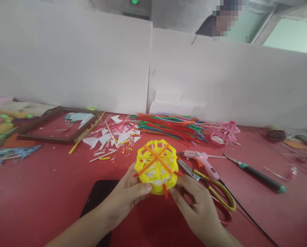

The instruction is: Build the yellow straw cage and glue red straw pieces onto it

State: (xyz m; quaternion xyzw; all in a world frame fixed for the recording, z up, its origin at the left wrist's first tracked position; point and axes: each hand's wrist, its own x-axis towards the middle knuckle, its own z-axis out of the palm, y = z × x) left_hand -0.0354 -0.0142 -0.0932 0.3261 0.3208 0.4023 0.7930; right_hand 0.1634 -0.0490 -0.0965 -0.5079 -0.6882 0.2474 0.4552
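A round yellow openwork craft cage, seemingly built of chenille stems, is held up over the red table. Two orange stems cross over its top, and a short red-orange end sticks out at the front. My left hand wraps its left side, thumb on the lower rim. At the lower right, my right hand has its fingers closed against the cage; its fingertips are partly hidden. Just right of the cage lie a pink glue gun and scissors with yellow and red handles.
A black phone-like slab lies under my left forearm. Behind are a heap of coloured stems, white paper scraps and a brown frame. A dark-handled knife lies right. White panels stand behind the table; a person is beyond.
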